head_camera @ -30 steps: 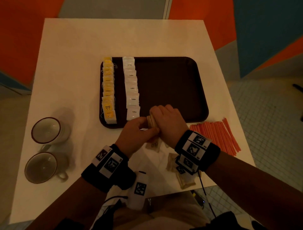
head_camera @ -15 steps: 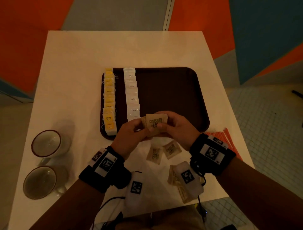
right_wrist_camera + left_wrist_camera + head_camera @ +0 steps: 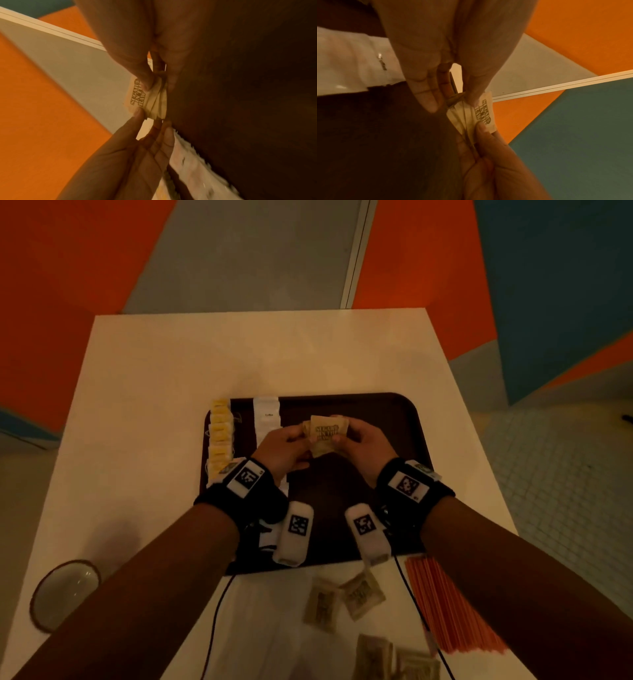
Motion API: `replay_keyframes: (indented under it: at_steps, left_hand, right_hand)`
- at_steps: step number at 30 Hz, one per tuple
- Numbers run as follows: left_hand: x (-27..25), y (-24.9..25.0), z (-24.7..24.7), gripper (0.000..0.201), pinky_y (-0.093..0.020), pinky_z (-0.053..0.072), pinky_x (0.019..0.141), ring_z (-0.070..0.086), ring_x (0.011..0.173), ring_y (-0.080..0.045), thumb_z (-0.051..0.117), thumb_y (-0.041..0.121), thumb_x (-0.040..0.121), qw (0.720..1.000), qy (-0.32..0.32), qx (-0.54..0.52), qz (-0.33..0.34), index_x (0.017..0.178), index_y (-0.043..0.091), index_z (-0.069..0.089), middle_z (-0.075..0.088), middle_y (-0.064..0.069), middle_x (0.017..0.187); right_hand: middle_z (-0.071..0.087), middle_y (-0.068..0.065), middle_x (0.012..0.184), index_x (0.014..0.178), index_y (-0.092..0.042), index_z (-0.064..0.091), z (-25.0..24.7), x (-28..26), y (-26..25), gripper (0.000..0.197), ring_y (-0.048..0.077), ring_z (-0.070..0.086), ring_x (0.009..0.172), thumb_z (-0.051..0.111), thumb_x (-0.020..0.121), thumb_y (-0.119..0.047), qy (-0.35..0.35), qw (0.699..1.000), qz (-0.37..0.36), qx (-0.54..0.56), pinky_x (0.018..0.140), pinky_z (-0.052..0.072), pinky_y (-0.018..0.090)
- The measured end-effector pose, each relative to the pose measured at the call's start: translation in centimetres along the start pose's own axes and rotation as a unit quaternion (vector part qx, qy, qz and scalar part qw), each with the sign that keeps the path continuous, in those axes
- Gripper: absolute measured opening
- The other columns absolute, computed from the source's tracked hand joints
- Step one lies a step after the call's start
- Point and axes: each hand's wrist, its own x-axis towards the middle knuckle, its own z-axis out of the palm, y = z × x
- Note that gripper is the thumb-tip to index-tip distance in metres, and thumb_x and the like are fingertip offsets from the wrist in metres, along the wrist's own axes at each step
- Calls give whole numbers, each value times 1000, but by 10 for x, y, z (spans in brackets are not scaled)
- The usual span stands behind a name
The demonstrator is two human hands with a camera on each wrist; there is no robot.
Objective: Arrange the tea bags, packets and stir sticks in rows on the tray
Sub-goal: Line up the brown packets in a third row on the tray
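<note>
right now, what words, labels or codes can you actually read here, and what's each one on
"SUGAR IN THE RAW": top brown sugar packet of the stack pinched by left hand and right hand.
"Coffee": white packets, small, only just readable.
Square black-and-white marker codes, no words: wrist bands.
Yellow tea bags, loose brown packets: print too blurred.

My table [image 3: 144,412] is white and square-cornered. 1 cup [image 3: 65,594] sits on it near its left edge, below my left forearm, only partly seen. Beyond the table stands a wall [image 3: 61,268] of orange, grey and teal panels, and at right a pale tiled floor [image 3: 555,474].
</note>
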Motion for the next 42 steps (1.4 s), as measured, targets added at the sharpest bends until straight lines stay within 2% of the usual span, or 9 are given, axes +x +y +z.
replay_keyframes:
  at_steps: [6,9,14,16,19,26,33,40,42]
  left_hand:
    - [55,10,-2,31,-44,52,89,63,95,-24,60,13,85,984,90,139,73,117,13,62,67,-13,109]
    - [74,16,-5,28,-47,52,86,64,93,-29,60,14,85,971,103,194,96,113,12,64,69,-15,104]
    - [95,18,-11,21,-40,52,83,63,90,-30,58,15,85,951,100,274,100,102,8,67,69,-17,98]
    - [99,17,-12,24,-34,47,81,61,95,-29,58,19,86,940,106,310,99,106,9,66,68,-14,103]
    - [103,14,-13,32,-35,45,91,57,106,-27,56,20,87,926,108,349,99,118,12,60,64,-12,115]
    - [96,8,-13,32,-24,40,87,56,109,-24,53,12,88,934,102,324,109,120,14,59,63,-8,118]
    - [85,-6,-14,38,-37,47,96,56,112,-21,49,3,86,942,105,298,115,119,16,59,62,-5,121]
    - [76,-12,-6,46,-28,45,95,53,118,-18,46,-1,87,955,103,256,108,131,12,50,57,-6,129]
    - [78,-10,-5,43,-18,42,86,54,112,-15,45,2,88,942,120,290,123,128,15,52,58,-1,123]
  right_hand:
    - [62,16,110,112,-6,57,-3,55,4,30,24,59,102,58,84,3,53,998,7,-12,90,52,40]
    - [63,16,115,115,-2,58,-5,77,0,32,22,60,104,60,84,0,68,993,-23,-95,91,50,32]
    - [63,14,118,118,-4,58,-5,97,6,34,23,59,109,60,85,-4,49,983,-29,-175,94,46,29]
    - [64,13,116,117,-6,60,-3,98,10,31,23,60,108,59,86,-6,43,980,-24,-192,95,47,30]
    - [65,12,115,115,-7,61,-3,101,15,30,23,60,108,59,86,-7,35,977,-25,-209,96,47,34]
    - [63,8,116,124,-15,56,-7,97,16,43,19,59,105,65,82,-14,35,957,-34,-287,93,48,31]
    - [60,8,104,122,-16,53,-11,77,23,47,13,55,85,69,78,-15,33,950,-14,-309,77,49,27]
    - [57,6,115,131,-15,46,-13,75,22,51,11,53,84,64,84,-18,58,956,-27,-285,77,44,22]
    - [59,5,115,134,-16,44,-11,78,19,49,10,53,87,59,87,-18,57,959,-30,-275,80,44,22]
